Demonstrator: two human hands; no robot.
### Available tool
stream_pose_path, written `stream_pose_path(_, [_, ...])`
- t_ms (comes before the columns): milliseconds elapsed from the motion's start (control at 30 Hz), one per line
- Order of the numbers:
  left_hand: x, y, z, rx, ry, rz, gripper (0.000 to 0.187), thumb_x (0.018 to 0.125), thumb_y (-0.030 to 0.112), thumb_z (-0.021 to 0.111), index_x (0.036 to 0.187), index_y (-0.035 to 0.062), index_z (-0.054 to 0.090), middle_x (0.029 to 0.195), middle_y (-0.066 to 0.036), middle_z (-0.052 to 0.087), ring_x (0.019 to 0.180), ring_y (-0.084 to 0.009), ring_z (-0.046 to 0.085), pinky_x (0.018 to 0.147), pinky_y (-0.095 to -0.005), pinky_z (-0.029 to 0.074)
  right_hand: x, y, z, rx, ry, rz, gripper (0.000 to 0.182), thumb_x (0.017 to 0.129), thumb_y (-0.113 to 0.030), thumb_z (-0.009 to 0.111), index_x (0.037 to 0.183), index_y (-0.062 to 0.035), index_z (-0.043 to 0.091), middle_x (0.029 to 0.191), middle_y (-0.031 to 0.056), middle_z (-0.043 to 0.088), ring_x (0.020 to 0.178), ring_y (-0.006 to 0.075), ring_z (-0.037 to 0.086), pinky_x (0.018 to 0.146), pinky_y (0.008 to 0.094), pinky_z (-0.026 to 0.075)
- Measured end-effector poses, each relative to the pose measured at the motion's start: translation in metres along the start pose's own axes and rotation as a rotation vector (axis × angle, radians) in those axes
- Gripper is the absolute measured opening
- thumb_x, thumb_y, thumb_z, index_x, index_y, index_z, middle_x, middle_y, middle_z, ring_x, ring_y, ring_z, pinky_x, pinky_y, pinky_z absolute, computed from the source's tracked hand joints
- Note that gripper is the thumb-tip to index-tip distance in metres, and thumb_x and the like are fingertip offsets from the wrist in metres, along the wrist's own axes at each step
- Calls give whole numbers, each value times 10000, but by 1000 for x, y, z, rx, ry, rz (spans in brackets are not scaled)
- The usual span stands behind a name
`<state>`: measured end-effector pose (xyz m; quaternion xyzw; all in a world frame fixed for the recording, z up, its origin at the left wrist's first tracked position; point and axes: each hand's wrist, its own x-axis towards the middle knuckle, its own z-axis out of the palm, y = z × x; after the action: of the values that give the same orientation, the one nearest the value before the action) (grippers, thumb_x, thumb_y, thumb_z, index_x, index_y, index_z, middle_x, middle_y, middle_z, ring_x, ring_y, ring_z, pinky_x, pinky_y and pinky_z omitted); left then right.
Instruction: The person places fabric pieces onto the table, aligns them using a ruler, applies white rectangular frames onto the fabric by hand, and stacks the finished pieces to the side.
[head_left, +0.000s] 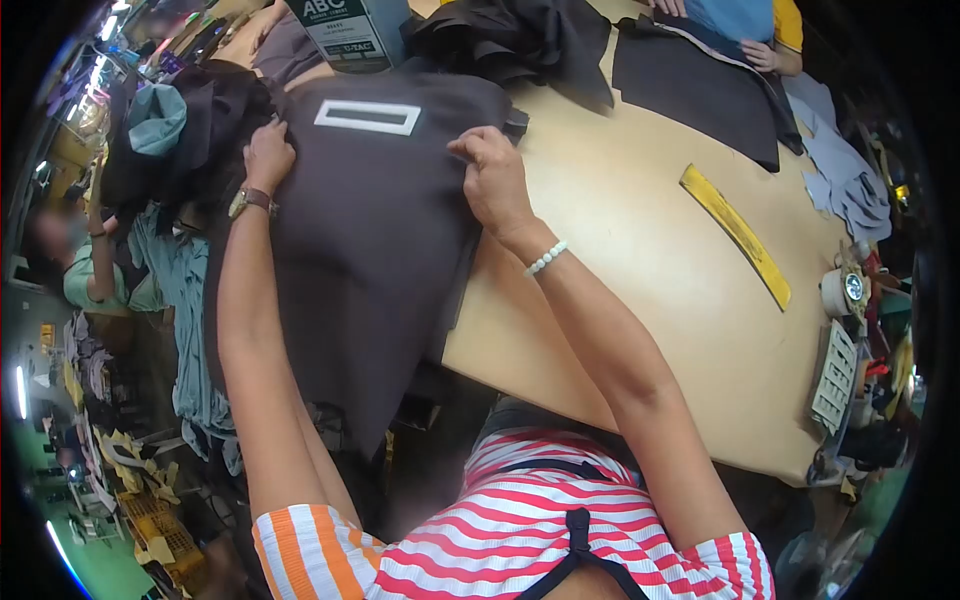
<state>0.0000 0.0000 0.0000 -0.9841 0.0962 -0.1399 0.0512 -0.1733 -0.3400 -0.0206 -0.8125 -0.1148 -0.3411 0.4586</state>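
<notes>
From my feed, the dark fabric panel (365,230) lies partly on the table (600,270) and drapes over its near edge, between the two hands. A white rectangular frame (367,117) sits near its far end, with no lettering I can read. The left hand (268,157) is at the panel's left edge, fingers curled; the right hand (493,178) is at the right edge, fingers bent inward with the tips over the cloth — I can't tell whether either pinches it. Just beyond stands a can (352,38) printed "ABC" and "C-TAC" — its smaller lines are unreadable. A curved yellow strip (737,236) lies to the right.
</notes>
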Motion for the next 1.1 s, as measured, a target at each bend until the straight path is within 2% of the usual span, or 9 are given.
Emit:
stream_pose_path(300, [9, 9, 22, 50, -39, -82, 452, 820, 125, 494, 1266, 106, 568, 1389, -50, 484, 1316, -268, 395, 1013, -588, 339, 13, 6, 8, 67, 10, 63, 240, 732, 124, 485, 844, 9, 664, 909, 131, 613, 878, 316, 575, 811, 374, 464])
stream_pose_path(333, [7, 16, 12, 130, -110, -85, 455, 852, 168, 500, 1303, 125, 532, 1436, -100, 417, 1345, -318, 341, 1030, -613, 304, 14, 7, 9, 58, 10, 62, 241, 732, 123, 487, 847, 8, 666, 909, 131, 613, 880, 317, 575, 811, 375, 464])
stream_pose_path(467, [4, 43, 15, 68, 256, -72, 489, 936, 370, 483, 1385, 182, 438, 1505, -169, 266, 1362, -456, 237, 995, -677, 281, 15, 3, 2, 13, -20, 66, 300, 717, 135, 438, 892, 29, 658, 938, 158, 624, 910, 316, 615, 838, 358, 502])
stream_pose_path(567, [7, 74, 31, -338, 6, -7, 634, 926, 543, 392, 1439, 173, 351, 1527, -177, 211, 1397, -429, 174, 1057, -664, 173, 19, -1, -3, 107, 172, 61, 268, 726, 119, 466, 867, 8, 665, 929, 157, 612, 915, 318, 592, 821, 367, 481])
stream_pose_path(633, [-5, 104, 28, -270, -138, -73, 697, 918, 599, 344, 1462, 164, 304, 1531, -177, 200, 1405, -416, 161, 1071, -650, 145, 21, 8, -13, 227, 289, 170, 256, 733, 105, 468, 875, 12, 659, 953, 171, 615, 905, 305, 613, 801, 357, 500])
stream_pose_path(667, [-17, 120, 16, -317, -64, -135, 718, 913, 611, 336, 1470, 162, 284, 1536, -176, 189, 1411, -397, 161, 1077, -644, 131, 20, 14, -18, 257, 345, 227, 232, 760, 74, 485, 904, 8, 655, 967, 168, 622, 861, 295, 629, 774, 351, 510])
stream_pose_path(800, [-18, 123, 12, -344, -77, -157, 736, 905, 625, 337, 1474, 162, 276, 1540, -171, 181, 1416, -377, 163, 1082, -639, 120, 6, 20, -37, -1, 76, 453, 178, 796, -46, 557, 950, -7, 637, 945, 145, 644, 838, 286, 641, 747, 360, 509])
stream_pose_path(933, [-18, 122, 16, -344, -76, -166, 777, 885, 658, 348, 1475, 158, 276, 1542, -167, 179, 1416, -373, 165, 1079, -643, 119, 7, 14, -22, -399, -148, 319, 217, 785, -139, 580, 965, -19, 581, 964, 173, 642, 851, 334, 643, 735, 411, 508])
stream_pose_path(1100, [-17, 126, 10, -325, -79, -171, 840, 846, 708, 375, 1471, 155, 285, 1538, -167, 188, 1412, -371, 178, 1071, -651, 126, 26, -5, -2, -554, -291, 369, 358, 747, -104, 592, 1069, 30, 509, 963, 212, 635, 853, 358, 658, 737, 417, 529])
